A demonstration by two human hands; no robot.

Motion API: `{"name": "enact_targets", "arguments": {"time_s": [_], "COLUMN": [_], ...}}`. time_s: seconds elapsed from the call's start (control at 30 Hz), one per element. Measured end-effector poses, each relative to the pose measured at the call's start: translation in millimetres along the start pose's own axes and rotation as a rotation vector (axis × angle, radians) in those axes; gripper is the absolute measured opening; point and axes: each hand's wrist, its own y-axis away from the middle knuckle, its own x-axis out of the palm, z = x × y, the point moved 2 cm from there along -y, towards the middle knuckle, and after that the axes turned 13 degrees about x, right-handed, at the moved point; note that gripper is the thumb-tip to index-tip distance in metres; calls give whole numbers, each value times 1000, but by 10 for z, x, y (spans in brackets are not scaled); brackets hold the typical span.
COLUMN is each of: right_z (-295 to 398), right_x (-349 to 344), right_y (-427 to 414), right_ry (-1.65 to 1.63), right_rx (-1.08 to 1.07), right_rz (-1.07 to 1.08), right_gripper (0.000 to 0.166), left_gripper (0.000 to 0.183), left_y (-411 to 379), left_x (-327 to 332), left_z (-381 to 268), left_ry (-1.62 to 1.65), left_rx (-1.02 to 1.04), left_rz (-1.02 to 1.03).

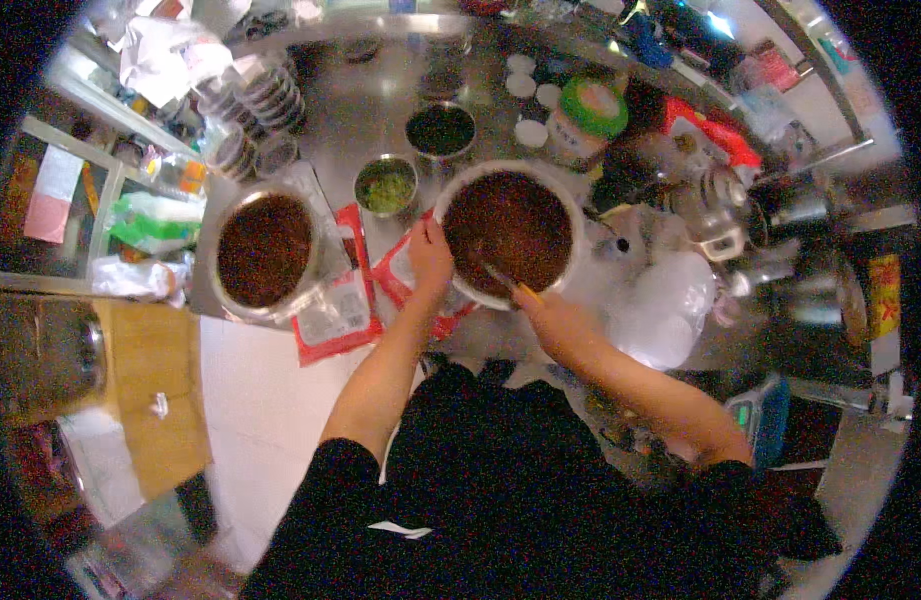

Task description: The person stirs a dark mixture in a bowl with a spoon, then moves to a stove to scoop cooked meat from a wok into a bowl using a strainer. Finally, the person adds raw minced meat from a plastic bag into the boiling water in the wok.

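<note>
A large round metal bowl (578, 232) stands before me, filled with a dark reddish-brown food mixture (509, 221). My left hand (431, 259) grips the bowl's left rim. In my right hand (562, 326) is the yellow handle of a metal utensil (499, 275), whose far end dips into the mixture, so its shape is hidden. Red-edged plastic packets (340, 311) lie beneath and beside my left forearm. Beyond the left hand sits a small metal bowl (386, 214) of chopped green food. Behind it, another small metal bowl (440, 155) holds something dark green.
To the left is a second large metal bowl (269, 309) of brown mixture. Stacked clear plastic containers (273, 94) rise behind it. A green-lidded plastic tub (580, 139) and white round lids (532, 133) stand at the back. A whitish plastic bag (667, 315) lies right of the bowl.
</note>
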Motion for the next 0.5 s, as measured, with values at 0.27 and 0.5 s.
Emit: {"name": "enact_targets", "arguments": {"time_s": [0.27,0.5], "right_z": [-255,90], "right_x": [-647,110], "right_y": [-36,-324], "right_ry": [312,146], "right_rx": [-158,-55], "right_rz": [-128,-144], "right_gripper": [32,27], "left_gripper": [30,29], "left_y": [-132,-128], "left_x": [-83,-22], "left_z": [38,-136], "left_ry": [9,15], "left_rx": [107,170], "left_rz": [22,15]}}
